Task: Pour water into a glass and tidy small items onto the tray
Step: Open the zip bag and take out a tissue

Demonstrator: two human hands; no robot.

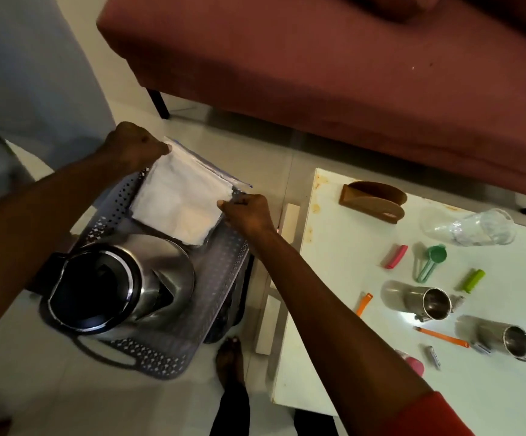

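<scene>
A grey perforated tray [221, 272] sits low at the left of the white table [327, 278]. On it stands a steel kettle [120, 287] with its lid open. Over the tray's far end I hold a clear zip bag of white napkins [180, 199]. My left hand [132, 146] pinches its far corner and my right hand [246, 212] pinches its near right corner. A clear glass [472, 228] lies on its side on the table.
Two steel mugs [419, 300] [500, 335] lie on the table among a pink clip [395, 255], green scoop [431, 262], green clip [474, 280], orange clips [444, 336] and a wooden napkin holder [373, 201]. A maroon sofa [318, 73] stands behind. My foot [228, 357] is by the tray.
</scene>
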